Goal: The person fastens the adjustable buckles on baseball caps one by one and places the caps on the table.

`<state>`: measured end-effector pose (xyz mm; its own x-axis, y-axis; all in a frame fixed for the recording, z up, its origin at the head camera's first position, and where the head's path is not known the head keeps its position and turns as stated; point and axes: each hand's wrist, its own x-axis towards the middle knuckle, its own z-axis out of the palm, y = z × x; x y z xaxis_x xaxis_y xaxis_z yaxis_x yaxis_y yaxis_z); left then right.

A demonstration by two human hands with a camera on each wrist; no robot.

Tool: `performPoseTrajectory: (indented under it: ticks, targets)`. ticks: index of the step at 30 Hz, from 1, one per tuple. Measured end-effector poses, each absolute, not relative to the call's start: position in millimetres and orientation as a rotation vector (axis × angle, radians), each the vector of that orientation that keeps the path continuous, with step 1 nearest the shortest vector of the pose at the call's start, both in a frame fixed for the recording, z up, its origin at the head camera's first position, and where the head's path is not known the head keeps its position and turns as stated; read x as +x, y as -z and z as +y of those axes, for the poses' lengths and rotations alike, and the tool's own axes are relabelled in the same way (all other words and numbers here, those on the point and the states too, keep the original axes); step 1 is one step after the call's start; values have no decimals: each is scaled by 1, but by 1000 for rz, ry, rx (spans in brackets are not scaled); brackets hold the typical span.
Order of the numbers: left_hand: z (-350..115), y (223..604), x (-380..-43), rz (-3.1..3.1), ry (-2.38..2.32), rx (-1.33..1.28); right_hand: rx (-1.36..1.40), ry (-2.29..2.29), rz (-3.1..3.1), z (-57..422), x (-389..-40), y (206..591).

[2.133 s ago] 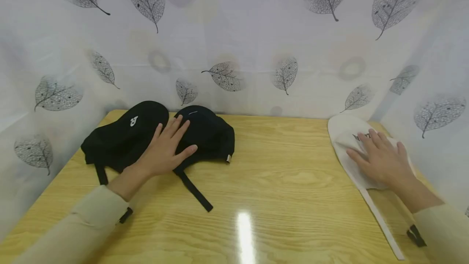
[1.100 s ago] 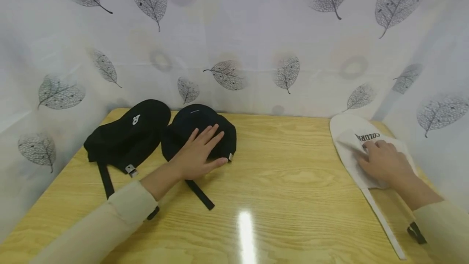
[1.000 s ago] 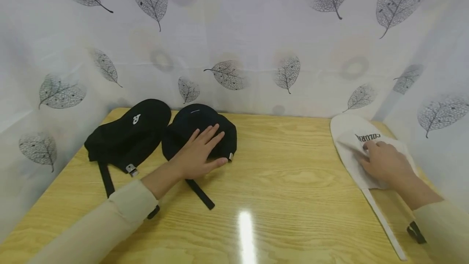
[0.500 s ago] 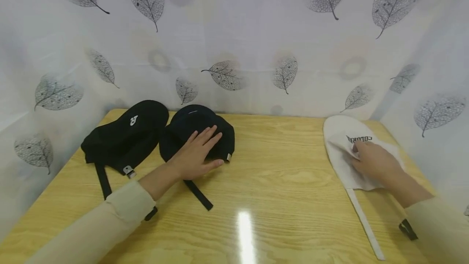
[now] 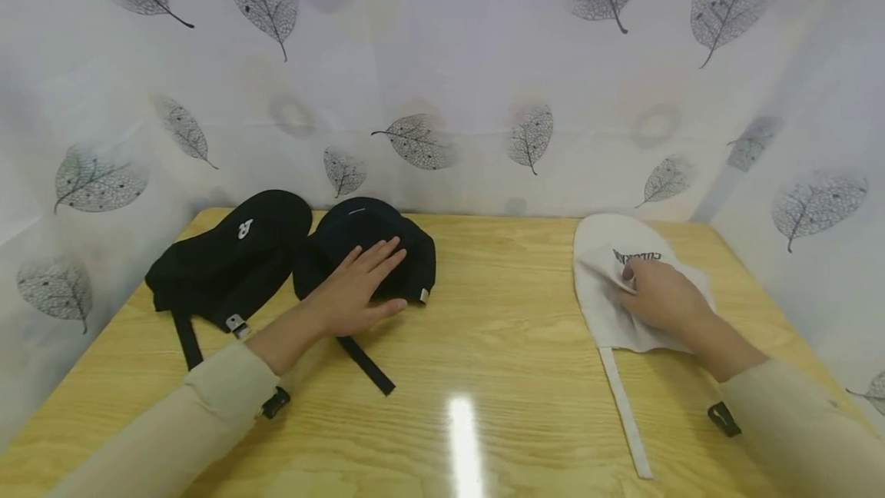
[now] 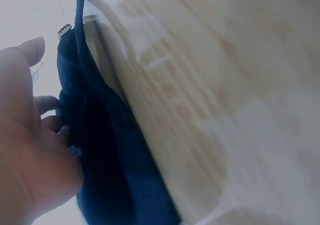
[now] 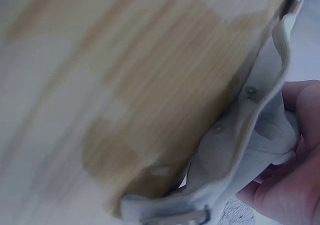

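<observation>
A flattened white cap point(image 5: 601, 240) with dark lettering lies on the right part of the table, its strap trailing toward the near edge. My right hand point(image 5: 667, 298) pinches a fold of its crown; the right wrist view shows fingers point(image 7: 307, 102) on the bunched cloth. Left of centre, a dark cap point(image 5: 418, 267) lies with its brim toward the back. My left hand point(image 5: 349, 298) rests on its crown, fingers spread and nearly straight, and the left wrist view has the same cap point(image 6: 100, 135) beside the hand. Close on its left lies a black cap point(image 5: 221, 263) with a white emblem.
The wooden table point(image 5: 498, 306) stretches between the dark cap and the white one. Behind it and along both sides hangs a white curtain point(image 5: 470, 60) with a leaf print. A dark strap buckle point(image 5: 724, 419) lies by my right sleeve, another point(image 5: 275, 403) by my left forearm.
My right hand has gone from lying flat on the white cap to pinching it, and has moved left with it. My left hand has shifted right onto the dark cap's crown.
</observation>
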<state>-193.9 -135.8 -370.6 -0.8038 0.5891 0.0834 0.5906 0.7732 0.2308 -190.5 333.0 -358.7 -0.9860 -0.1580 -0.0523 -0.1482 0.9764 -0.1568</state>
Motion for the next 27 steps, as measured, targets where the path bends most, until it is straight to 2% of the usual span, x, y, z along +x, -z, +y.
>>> performPoseTrajectory:
  ticks: [8, 21, 27]
  targets:
    - [-147, 382, -188, -2909, 336, -968, -243, 337, 3068, 298, -195, 360]
    - [-129, 374, -227, -2763, 78, -967, -339, 403, 3168, 281, -223, 350]
    - [-124, 364, -218, -2700, 24, -1005, -454, 422, 3160, 257, -218, 346]
